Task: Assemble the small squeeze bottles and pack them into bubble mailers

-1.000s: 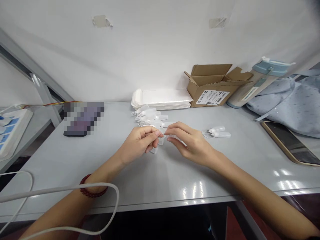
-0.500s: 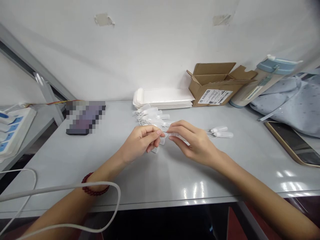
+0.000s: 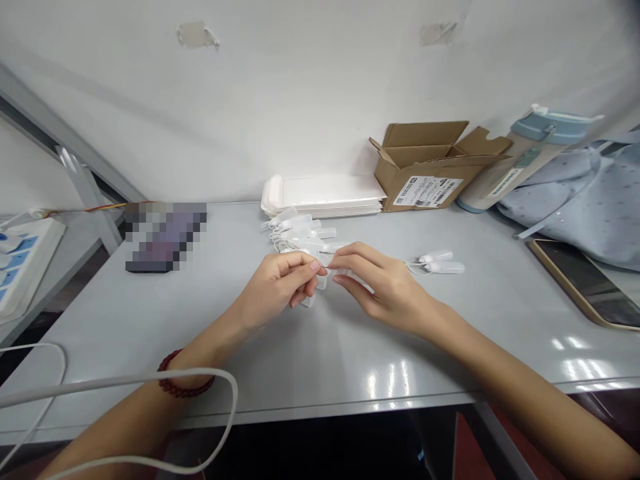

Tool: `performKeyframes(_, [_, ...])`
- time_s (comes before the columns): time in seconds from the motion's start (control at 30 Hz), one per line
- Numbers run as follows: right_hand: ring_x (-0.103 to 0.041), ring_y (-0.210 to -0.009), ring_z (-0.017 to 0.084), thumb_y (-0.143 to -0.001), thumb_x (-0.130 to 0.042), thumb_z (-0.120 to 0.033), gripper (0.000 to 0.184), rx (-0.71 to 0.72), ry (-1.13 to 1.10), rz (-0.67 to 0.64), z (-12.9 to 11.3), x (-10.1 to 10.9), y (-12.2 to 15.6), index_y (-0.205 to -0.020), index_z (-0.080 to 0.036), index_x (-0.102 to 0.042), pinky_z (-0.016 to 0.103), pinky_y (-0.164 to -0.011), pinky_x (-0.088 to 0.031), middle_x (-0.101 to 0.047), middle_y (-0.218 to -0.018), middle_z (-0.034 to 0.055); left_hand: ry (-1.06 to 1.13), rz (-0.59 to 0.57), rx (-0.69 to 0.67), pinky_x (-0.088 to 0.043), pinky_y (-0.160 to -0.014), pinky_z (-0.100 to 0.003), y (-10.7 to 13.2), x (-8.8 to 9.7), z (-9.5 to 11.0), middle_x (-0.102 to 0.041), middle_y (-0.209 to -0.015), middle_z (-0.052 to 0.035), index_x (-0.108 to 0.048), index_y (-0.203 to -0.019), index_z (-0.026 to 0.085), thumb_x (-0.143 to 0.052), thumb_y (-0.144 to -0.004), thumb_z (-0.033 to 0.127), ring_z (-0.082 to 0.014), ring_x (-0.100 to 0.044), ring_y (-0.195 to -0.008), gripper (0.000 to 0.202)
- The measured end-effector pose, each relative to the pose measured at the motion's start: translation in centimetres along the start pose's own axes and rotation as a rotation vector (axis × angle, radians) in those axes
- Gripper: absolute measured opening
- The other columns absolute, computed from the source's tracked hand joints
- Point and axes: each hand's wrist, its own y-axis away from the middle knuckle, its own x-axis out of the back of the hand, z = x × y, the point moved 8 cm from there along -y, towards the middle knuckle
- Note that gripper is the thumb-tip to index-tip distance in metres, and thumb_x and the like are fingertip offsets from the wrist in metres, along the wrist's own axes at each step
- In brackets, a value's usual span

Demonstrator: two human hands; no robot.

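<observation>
My left hand (image 3: 280, 283) and my right hand (image 3: 380, 283) meet at the middle of the grey table (image 3: 320, 347), fingertips pinched together on a small clear plastic piece (image 3: 323, 279). A second clear piece pokes out under my left fingers. Just behind my hands lies a heap of small clear plastic tubes with thin white wires (image 3: 300, 230). Two more such tubes (image 3: 440, 262) lie to the right of my right hand.
A stack of white trays (image 3: 325, 197) and an open cardboard box (image 3: 425, 167) stand at the wall. A water bottle (image 3: 520, 163), blue cloth (image 3: 585, 200) and a phone (image 3: 585, 283) are on the right. A blurred dark object (image 3: 163, 237), a power strip (image 3: 23, 257) and a white cable (image 3: 125, 387) sit on the left.
Both hands stay pinched together in the same place; only the camera view shifts slightly.
</observation>
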Motion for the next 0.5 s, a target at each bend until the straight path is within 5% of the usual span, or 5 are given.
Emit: performKeyframes(0.5, [-0.057, -0.083, 0.018, -0.088, -0.041, -0.012, 0.018, 0.009, 0.002, -0.001, -0.02, 0.09, -0.05, -0.101, -0.017, -0.053, 0.033, -0.068, -0.052, -0.058, -0.095, 0.0102, 0.074, 0.016, 0.027, -0.031, -0.043, -0.020, 0.08, 0.21, -0.77, -0.049, -0.056, 0.0040, -0.062, -0.079, 0.015, -0.049, -0.086, 0.029, -0.0056, -0.037, -0.044, 0.020])
